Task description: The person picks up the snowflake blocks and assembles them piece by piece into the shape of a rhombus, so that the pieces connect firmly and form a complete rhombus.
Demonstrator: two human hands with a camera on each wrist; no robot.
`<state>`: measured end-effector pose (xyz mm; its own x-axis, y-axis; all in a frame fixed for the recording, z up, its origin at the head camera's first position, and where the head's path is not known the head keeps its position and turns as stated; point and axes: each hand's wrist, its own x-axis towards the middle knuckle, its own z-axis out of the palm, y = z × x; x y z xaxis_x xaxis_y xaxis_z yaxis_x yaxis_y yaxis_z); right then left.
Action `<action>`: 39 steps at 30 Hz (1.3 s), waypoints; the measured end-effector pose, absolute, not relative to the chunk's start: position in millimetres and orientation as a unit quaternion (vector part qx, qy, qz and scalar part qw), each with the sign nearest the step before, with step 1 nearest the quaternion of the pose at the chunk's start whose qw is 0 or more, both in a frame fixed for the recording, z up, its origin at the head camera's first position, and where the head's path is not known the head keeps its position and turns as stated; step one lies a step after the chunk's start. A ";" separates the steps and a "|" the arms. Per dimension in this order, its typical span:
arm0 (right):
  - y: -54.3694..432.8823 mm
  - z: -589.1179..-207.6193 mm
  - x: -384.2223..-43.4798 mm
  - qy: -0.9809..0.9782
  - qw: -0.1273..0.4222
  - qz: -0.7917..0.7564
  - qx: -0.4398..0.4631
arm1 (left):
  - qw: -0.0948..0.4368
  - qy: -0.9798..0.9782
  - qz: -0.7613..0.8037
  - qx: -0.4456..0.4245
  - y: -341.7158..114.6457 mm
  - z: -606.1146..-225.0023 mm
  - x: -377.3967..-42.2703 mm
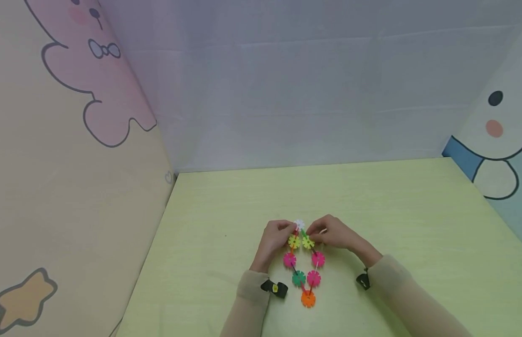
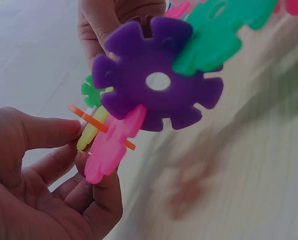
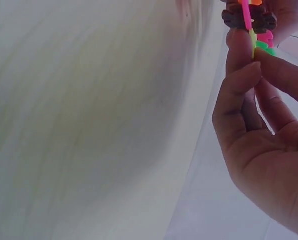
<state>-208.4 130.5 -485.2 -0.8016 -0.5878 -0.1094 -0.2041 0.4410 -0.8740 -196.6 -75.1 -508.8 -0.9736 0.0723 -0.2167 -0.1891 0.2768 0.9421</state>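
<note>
A closed loop of slotted plastic snowflake discs hangs in front of me, with a white disc [image 1: 299, 225] at the top and an orange disc [image 1: 308, 299] at the bottom. My left hand [image 1: 278, 236] pinches the loop near its top left, beside a yellow disc [image 1: 293, 242]. At the top right, the fingers of my right hand [image 1: 334, 232] pinch another yellow disc [image 1: 308, 242]. A purple disc [image 2: 124, 80] and a pink disc [image 2: 111, 142] fill the left wrist view, partly hiding the right hand. In the right wrist view, a dark brown disc [image 3: 264, 20] sits above the fingertips.
Beneath the hands is a pale yellow-green table [image 1: 223, 201]. A light grey curtain [image 1: 307, 93] hangs behind its far edge. Cartoon-printed panels [image 1: 88, 210] stand at the sides. Black camera straps [image 1: 274, 288] are on both wrists.
</note>
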 end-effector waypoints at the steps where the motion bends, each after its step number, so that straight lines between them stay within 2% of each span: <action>1: 130.7 -485.7 -207.7 0.821 0.205 -0.476 -0.239 | 0.103 0.792 0.601 -0.033 -74.9 -509.1 -196.8; 11: 129.3 -485.8 -203.1 0.827 0.202 -0.476 -0.221 | 0.082 0.784 0.614 -0.034 -74.0 -508.2 -196.4; 19: 128.1 -489.8 -198.5 0.839 0.182 -0.474 -0.197 | 0.107 0.779 0.617 -0.036 -72.8 -508.3 -196.9; 33: 116.1 -493.3 -184.8 0.861 0.109 -0.481 -0.122 | 0.135 0.768 0.626 -0.017 -76.5 -505.7 -195.8; 39: 111.5 -492.5 -178.6 0.859 0.104 -0.494 -0.090 | 0.149 0.764 0.627 -0.008 -77.5 -503.4 -194.6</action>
